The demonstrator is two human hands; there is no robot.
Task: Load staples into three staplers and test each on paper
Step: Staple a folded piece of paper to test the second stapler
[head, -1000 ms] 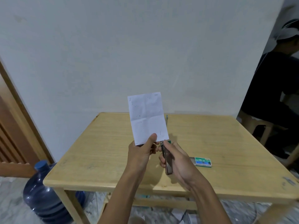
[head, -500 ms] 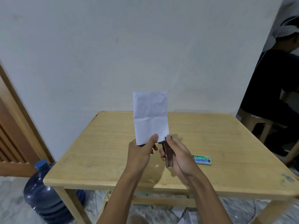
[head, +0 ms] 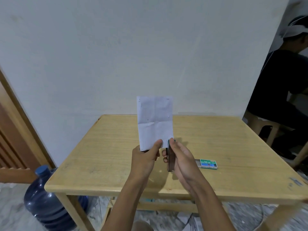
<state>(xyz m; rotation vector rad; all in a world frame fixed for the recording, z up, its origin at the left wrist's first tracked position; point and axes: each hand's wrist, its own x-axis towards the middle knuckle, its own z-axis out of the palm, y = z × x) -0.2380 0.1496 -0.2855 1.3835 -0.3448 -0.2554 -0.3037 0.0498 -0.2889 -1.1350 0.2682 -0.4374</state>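
Head view: the left hand (head: 145, 155) pinches the lower edge of a creased white paper sheet (head: 155, 120), thumb in front, and holds it upright above the wooden table (head: 108, 155). The right hand (head: 183, 157) grips a small stapler (head: 170, 159) edge-on to the camera, its teal-tipped nose at the sheet's lower right corner; the fingers hide most of its body. Whether the stapler is squeezed closed cannot be told. A green staple box (head: 208, 163) marked No.10 lies on the table just right of the right hand. Left of the table a blue water jug (head: 45, 205) stands on the floor beside a wooden door frame (head: 16, 130). At the far right a person in dark clothes (head: 283, 89) sits on a stool (head: 260, 125).
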